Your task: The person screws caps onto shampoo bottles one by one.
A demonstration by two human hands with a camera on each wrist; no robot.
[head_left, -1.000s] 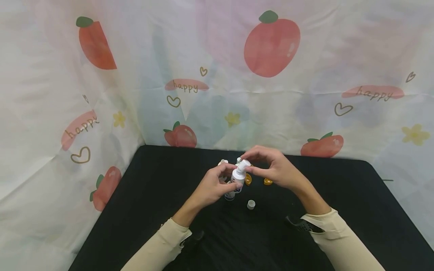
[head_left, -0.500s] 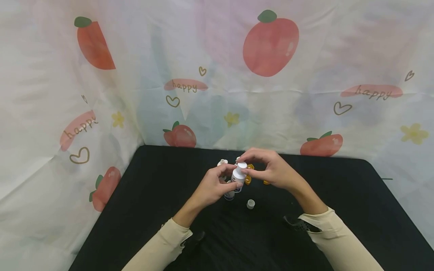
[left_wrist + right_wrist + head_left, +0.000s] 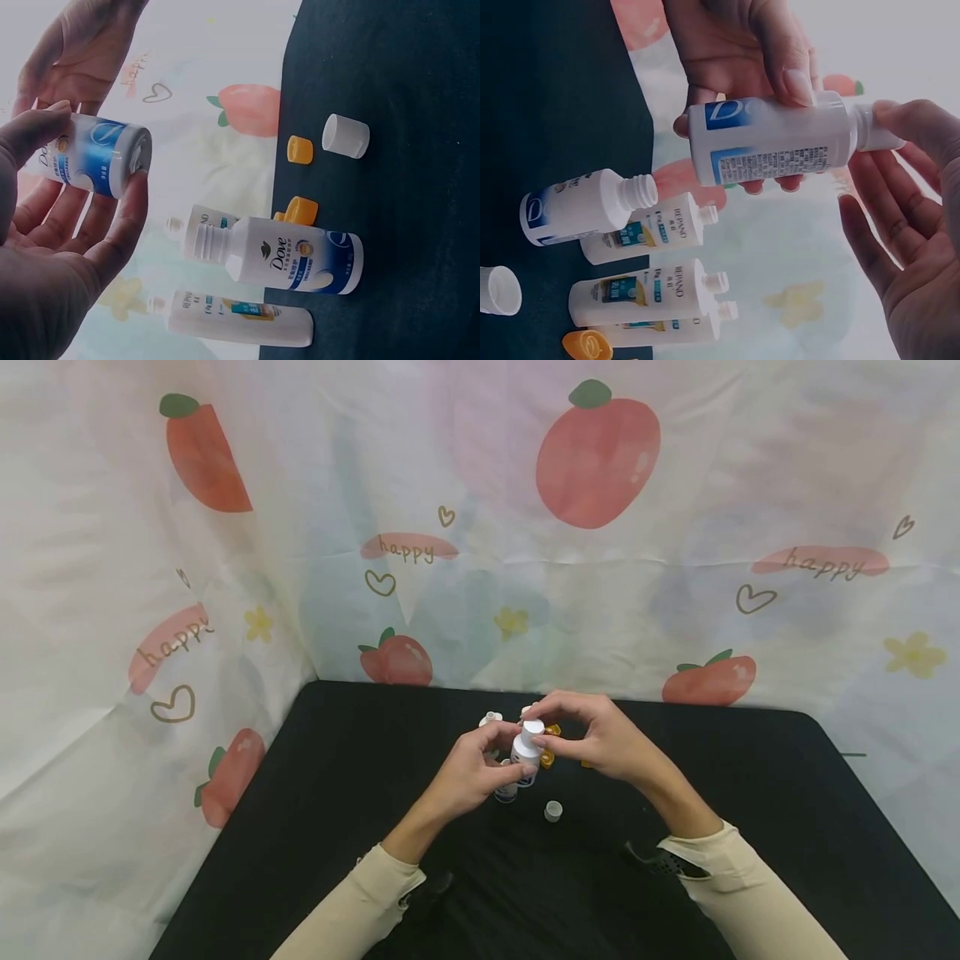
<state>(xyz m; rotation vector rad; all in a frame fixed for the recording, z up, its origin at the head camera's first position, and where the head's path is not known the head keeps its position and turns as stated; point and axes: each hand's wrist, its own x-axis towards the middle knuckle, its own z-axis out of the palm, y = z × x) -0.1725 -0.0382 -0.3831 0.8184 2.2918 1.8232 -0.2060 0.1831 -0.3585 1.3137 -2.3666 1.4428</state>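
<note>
My left hand (image 3: 472, 768) holds a small white Dove bottle (image 3: 780, 139) round its body, raised over the table. With thumb and fingers, my right hand (image 3: 600, 735) pinches the white cap (image 3: 877, 135) at the bottle's neck. Below stands a second Dove bottle (image 3: 292, 255), uncapped, its threaded neck bare. A loose white cap (image 3: 346, 136) lies on the table, nearer the body than that bottle. In the left wrist view, the held bottle's cap is hidden.
Several white Repand bottles (image 3: 637, 292) without caps stand behind the second Dove bottle. Orange caps (image 3: 300, 150) lie close by on the black table (image 3: 360, 760). A patterned cloth (image 3: 465, 460) hangs behind the table's far edge.
The cap, tilted on the neck a second ago, now sits straighter on it. My right hand has shifted slightly down and left; my left hand keeps its hold on the bottle.
</note>
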